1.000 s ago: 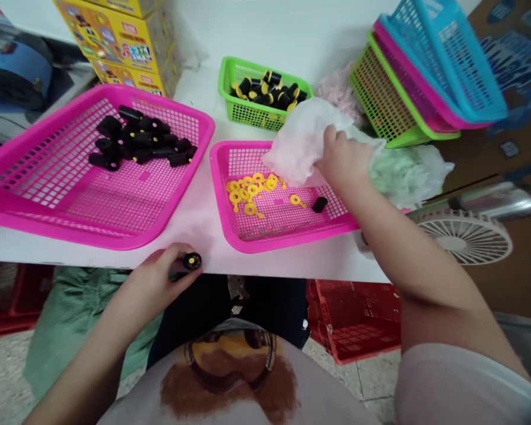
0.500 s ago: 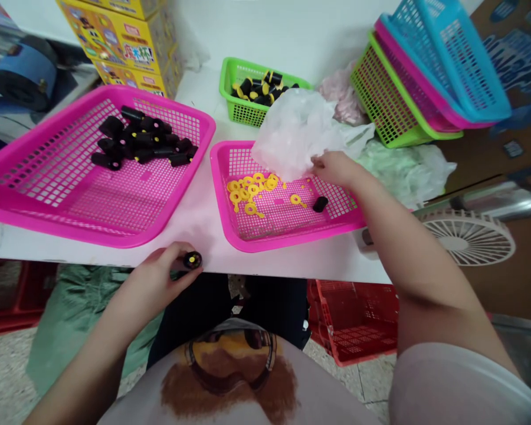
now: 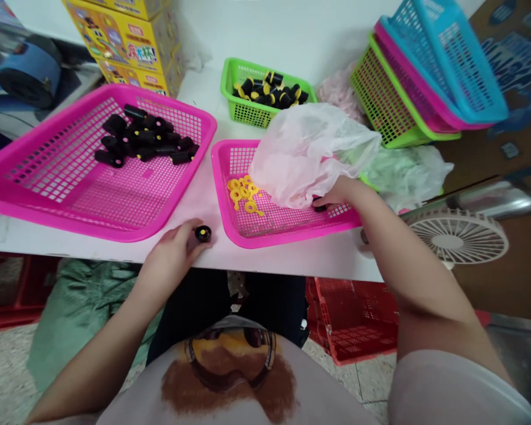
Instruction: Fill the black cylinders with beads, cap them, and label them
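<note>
My left hand (image 3: 170, 257) rests at the table's front edge, pinching a black cylinder with a yellow centre (image 3: 202, 234). My right hand (image 3: 340, 193) reaches into the small pink basket (image 3: 265, 227), its fingers closed around a black cylinder (image 3: 319, 206) under the edge of a white plastic bag (image 3: 310, 150). The bag drapes over the basket's right half. Several yellow rings (image 3: 243, 193) lie in the basket's left half.
A large pink basket (image 3: 71, 195) at left holds several black cylinders (image 3: 144, 140). A green basket (image 3: 248, 109) behind holds black-and-yellow parts. Stacked baskets (image 3: 425, 71) lean at right. A yellow box (image 3: 128, 41), a white fan (image 3: 460, 239) and a red crate (image 3: 358, 321) are also around.
My right hand let go of the bag's top and dropped down to the black cylinder in the small pink basket. The bag settled over the basket. My left hand slid forward onto the table.
</note>
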`<state>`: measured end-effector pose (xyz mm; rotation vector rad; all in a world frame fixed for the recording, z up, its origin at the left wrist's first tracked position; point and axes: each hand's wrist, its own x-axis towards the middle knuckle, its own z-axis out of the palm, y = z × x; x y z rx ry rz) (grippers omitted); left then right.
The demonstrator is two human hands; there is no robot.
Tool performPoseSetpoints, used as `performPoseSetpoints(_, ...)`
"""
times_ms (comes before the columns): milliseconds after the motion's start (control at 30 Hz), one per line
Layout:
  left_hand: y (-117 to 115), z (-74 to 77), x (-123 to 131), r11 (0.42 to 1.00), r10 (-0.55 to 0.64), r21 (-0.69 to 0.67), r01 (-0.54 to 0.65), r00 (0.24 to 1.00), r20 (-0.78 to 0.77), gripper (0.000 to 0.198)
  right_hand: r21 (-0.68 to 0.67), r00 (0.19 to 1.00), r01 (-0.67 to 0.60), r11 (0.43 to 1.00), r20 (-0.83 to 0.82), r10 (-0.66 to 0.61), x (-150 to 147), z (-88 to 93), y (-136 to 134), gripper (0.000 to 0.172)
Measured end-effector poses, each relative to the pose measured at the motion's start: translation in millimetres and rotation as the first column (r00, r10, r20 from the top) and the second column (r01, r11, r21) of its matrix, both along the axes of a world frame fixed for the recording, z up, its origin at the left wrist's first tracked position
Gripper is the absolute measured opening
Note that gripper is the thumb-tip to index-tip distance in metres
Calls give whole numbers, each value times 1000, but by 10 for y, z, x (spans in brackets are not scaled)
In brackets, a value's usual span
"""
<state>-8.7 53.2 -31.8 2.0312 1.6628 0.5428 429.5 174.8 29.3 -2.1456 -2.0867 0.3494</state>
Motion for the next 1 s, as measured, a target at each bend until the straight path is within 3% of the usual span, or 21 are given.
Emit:
performPoseSetpoints(100,-29,-9,3,999,22,40,-23,999,27,70,-133,996,-26,991,77,36,12,108,-108,30)
performPoseSetpoints(167,-144,46,-16,996,31,81,-30,999,-16,69,-133,996,21,991,93,-8,0,203,-239,26)
performPoseSetpoints(267,-362,241,-43,986,-18,166,34,995,-100,54,-85,994,110,990,25,-108,-38,332,-507,28)
performPoseSetpoints(367,-457,535,38,964,-156,212,162,987,-47,40,59,960,175,983,-232,-157,-112,435,-776,31)
performPoseSetpoints(467,-331,823,342,919,-356,216,329,929,99,27,205,849,174,963,-527,-41,-258,533,-951,41)
performPoseSetpoints(567,-29,980,832,891,-433,243,384,879,200,31,279,782,92,956,-615,104,-482,638,-1016,51)
performPoseSetpoints(667,291,997,1293,884,-446,276,376,855,264,65,242,768,-18,970,-618,169,-724,722,-1036,48)
performPoseSetpoints(733,424,975,1480,887,-450,266,379,839,306,77,228,756,-67,972,-624,198,-852,747,-1061,43)
performPoseSetpoints(800,470,954,1551,899,-431,246,363,836,340,73,251,730,-71,965,-647,222,-927,748,-1106,41)
performPoseSetpoints(900,423,935,1508,900,-428,261,350,827,364,48,279,677,-74,957,-691,253,-895,732,-1203,41)
performPoseSetpoints(1000,337,922,1409,872,-468,341,352,805,365,35,293,767,-55,955,-600,228,-645,684,-1254,26)
